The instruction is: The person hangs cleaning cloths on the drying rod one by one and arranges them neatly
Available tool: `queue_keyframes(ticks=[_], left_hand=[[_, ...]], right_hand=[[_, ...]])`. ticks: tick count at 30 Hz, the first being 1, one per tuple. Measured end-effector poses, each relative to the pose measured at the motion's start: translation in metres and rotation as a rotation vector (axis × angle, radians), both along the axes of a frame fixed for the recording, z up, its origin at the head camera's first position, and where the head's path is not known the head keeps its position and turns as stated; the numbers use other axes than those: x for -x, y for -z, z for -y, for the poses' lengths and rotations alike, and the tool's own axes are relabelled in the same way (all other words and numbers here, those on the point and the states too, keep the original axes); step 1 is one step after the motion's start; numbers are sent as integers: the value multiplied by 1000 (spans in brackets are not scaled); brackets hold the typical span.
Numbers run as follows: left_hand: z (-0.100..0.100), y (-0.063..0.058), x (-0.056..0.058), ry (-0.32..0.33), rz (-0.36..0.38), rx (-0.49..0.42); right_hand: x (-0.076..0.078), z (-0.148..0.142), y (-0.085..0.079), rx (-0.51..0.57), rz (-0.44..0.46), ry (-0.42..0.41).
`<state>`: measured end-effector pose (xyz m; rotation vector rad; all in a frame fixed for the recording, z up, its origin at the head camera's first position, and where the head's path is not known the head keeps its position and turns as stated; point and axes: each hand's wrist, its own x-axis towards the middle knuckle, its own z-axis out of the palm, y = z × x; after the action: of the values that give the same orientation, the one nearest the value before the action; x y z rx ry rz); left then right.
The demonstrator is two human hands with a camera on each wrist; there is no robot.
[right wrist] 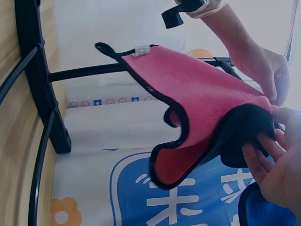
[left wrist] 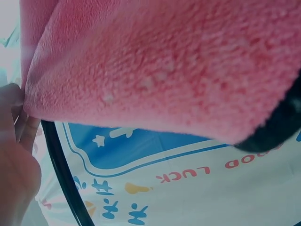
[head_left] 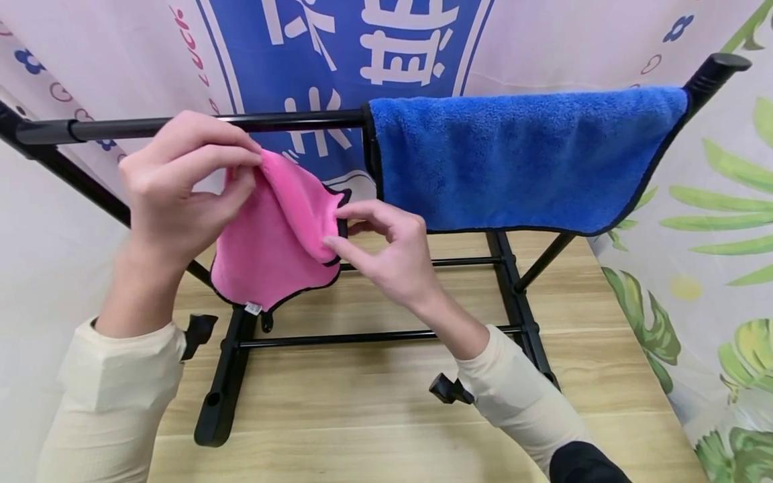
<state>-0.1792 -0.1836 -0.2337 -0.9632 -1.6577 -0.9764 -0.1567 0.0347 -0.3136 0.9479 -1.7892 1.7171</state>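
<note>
A pink towel (head_left: 260,248) with black edging hangs between both hands in front of the rack's top bar (head_left: 302,121). My left hand (head_left: 187,174) pinches its upper edge between thumb and fingers, close to the bar. The right hand (head_left: 392,248) pinches the towel's right-hand edge, where the cloth folds over. A white label (head_left: 253,308) and a small black loop show at the lower corner. In the right wrist view the dark edging (right wrist: 183,117) curls in waves, and the right hand's fingers (right wrist: 263,160) lie against the black underside.
A blue towel (head_left: 519,161) drapes over the right half of the black rack's bar. The rack's foot (head_left: 220,402) stands on a wooden table (head_left: 374,416). Behind it hangs a printed curtain (head_left: 531,47), and a leaf-patterned cloth (head_left: 712,268) covers the right side.
</note>
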Motion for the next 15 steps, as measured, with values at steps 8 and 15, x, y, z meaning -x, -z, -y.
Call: queue_keyframes(ticks=[8, 15], left_hand=[[-5, 0, -3, 126, 71, 20], [-7, 0, -1, 217, 117, 50]], right_hand=[[4, 5, -11, 29, -69, -46], [10, 9, -18, 99, -126, -121]])
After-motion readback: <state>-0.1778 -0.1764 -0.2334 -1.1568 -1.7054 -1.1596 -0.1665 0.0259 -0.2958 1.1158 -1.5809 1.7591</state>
